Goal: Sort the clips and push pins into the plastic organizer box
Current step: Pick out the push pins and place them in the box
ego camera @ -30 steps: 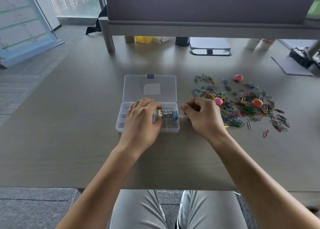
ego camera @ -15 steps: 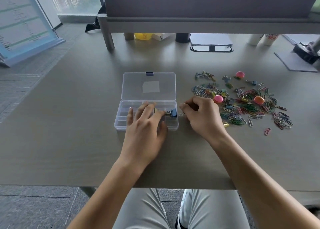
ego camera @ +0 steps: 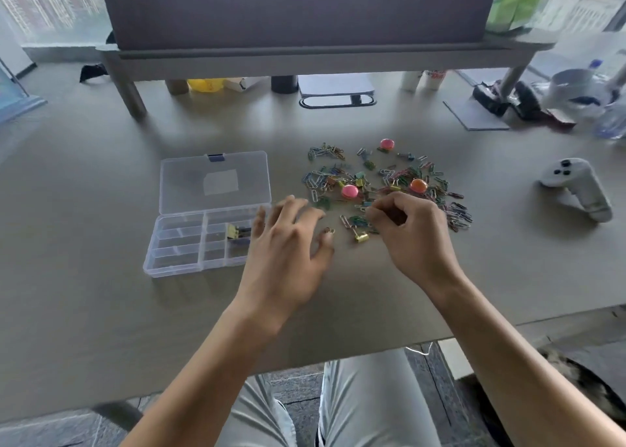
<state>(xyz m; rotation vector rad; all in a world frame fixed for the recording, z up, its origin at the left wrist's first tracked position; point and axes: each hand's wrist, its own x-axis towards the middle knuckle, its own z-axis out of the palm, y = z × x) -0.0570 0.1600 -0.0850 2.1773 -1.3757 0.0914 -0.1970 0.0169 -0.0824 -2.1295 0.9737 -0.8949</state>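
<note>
- The clear plastic organizer box (ego camera: 189, 243) sat on the grey desk (ego camera: 84, 294) with its lid (ego camera: 215, 182) folded back flat, away from the person.
- Inside the box, a gold binder clip (ego camera: 232, 231) and a darker one just beside it lay in a compartment on the side nearest the pile.
- The pile of coloured paper clips (ego camera: 389, 182) was spread on the desk just beyond the box's hand-side edge, with two pink push pins (ego camera: 349, 191) and an orange one (ego camera: 418, 185) among them.
- A loose gold binder clip (ego camera: 361, 236) lay at the pile's near edge, apart from the box.
- The left hand (ego camera: 288, 243) hovered between the box and the pile, fingers spread and relaxed, gripping nothing; a small clip (ego camera: 328, 230) lay by its thumb tip.
- The right hand (ego camera: 411, 236) was over the pile's near edge with fingers curled inward toward the thumb; whether it pinched a clip could not be told.
- A white game controller (ego camera: 576, 185) lay well beyond the pile, on the side away from the box.
</note>
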